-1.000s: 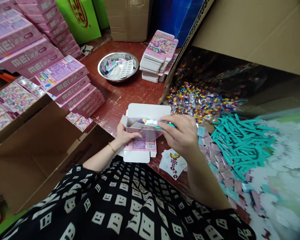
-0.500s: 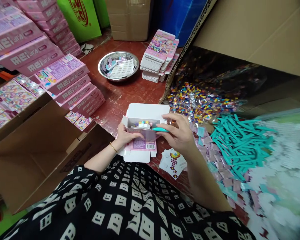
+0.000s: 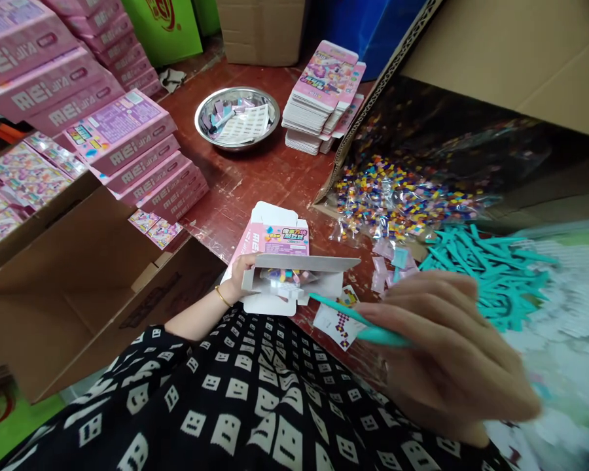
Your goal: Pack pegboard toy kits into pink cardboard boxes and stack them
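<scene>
The person's left hand point(image 3: 239, 276) has its fingers closed around the left end of an open carton point(image 3: 307, 263), which sits in front of the body at the near edge of the red table point(image 3: 255, 182). The carton lies mouth toward the wearer, showing a clear bag of coloured pieces point(image 3: 288, 275) and a white item point(image 3: 285, 290) within. The right hand point(image 3: 451, 340), blurred, grips a teal pointed tool point(image 3: 385, 337) between thumb and fingers; its slim tip lies beside the carton's lower right part, and whether it touches cannot be told

A firm but light hold at the end seems best, since thin card probably buckles if squeezed, and the long flap is better held clear of the mouth. The teal pointed tool probably handles most easily level and in line with the carton's length, slim tip leading, so that it neither snags the bag nor catches a side flap. A slower right hand would likely give a truer angle

Beneath the carton lies flattened pink packaging point(image 3: 287, 239); near its right end are printed cards point(image 3: 341, 325), with a pile of teal tools point(image 3: 491, 261) farther right
</scene>
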Available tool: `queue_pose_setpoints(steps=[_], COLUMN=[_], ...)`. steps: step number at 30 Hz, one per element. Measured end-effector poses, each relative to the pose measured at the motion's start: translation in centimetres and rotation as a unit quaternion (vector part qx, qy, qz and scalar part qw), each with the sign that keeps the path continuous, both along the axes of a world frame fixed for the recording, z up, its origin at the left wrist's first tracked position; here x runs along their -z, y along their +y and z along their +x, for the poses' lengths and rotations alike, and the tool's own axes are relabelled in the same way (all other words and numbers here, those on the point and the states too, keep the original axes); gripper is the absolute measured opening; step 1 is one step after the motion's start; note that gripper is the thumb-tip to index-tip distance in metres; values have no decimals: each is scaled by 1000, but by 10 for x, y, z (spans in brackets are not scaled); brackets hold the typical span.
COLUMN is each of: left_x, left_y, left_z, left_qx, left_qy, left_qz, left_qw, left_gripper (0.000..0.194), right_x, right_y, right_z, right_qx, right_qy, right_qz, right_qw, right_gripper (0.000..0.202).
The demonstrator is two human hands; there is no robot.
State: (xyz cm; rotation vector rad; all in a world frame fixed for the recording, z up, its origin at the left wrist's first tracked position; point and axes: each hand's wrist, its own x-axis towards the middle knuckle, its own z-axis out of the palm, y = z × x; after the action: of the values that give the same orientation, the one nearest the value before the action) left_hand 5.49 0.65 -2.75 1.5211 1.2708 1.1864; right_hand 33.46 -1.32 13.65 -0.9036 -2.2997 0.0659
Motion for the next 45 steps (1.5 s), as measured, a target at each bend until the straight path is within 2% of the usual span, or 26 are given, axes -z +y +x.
queue_pose_setpoints(steps=[3, 6, 8, 10, 14, 16, 17, 20, 22, 25, 27, 29, 31, 33, 35, 39, 42, 45], left_x=[-2, -8, -7, -1, 13, 13, 10, -8, -22, -40, -46, -48, -48, -48, -52, -70, -79, -80], left_y=[6, 11, 13, 13, 13, 18, 21, 37, 48, 56, 57, 55, 52, 49, 44, 37, 35, 37], left_z=[5, 9, 9, 9, 10, 10, 11, 11, 11, 8, 5, 3, 2, 0, -2, -7, -8, -6], left_qx=[-19, 0, 16, 8, -63, -103, -120, -151, -114, -17, 22, 33, 32, 34, 53, 98, 111, 99], left_qy=[3, -3, -5, 3, 23, 23, 31, 72, 80, 92, 118, 128, 96, 38, 36, 114, 101, 97], left_qz=[11, 27, 32, 31, 71, 140, 192, 388, 460, 458, 446, 455, 472, 487, 482, 429, 412, 406], left_qw=[1000, 1000, 999, 999, 995, 985, 974, 907, 877, 884, 887, 881, 876, 872, 874, 891, 899, 903], left_gripper=[72, 80, 77, 73, 75, 83, 88, 100, 88, 43, 25, 23, 36, 51, 52, 37, 30, 29], right_x=[0, 9, 14, 18, 26, 32, 37, 60, 80, 105, 112, 114, 113, 111, 105, 79, 62, 57], right_y=[13, 26, 28, 24, 14, 17, 22, 41, 54, 64, 64, 63, 61, 59, 56, 51, 50, 52], right_z=[-18, -23, -23, -29, -55, -58, -55, -37, -28, -29, -34, -39, -41, -41, -39, -34, -36, -40], right_qx=[-8, -5, -30, -60, -103, -91, -68, 5, -8, -52, -45, -18, -3, -23, -57, -93, -117, -106], right_qy=[-22, -37, -21, -27, -107, -91, -49, 152, 236, 267, 259, 235, 250, 293, 286, 165, 142, 141], right_qz=[14, 26, 25, 25, 25, 32, 40, 41, -4, -59, -27, 41, 100, 119, 90, -29, -96, -111], right_qw=[1000, 999, 999, 997, 989, 991, 996, 988, 972, 961, 965, 971, 963, 948, 952, 982, 978, 978], right_gripper=[31, 41, 40, 33, 28, 35, 39, 59, 58, 29, 18, 18, 33, 50, 54, 36, 34, 38])
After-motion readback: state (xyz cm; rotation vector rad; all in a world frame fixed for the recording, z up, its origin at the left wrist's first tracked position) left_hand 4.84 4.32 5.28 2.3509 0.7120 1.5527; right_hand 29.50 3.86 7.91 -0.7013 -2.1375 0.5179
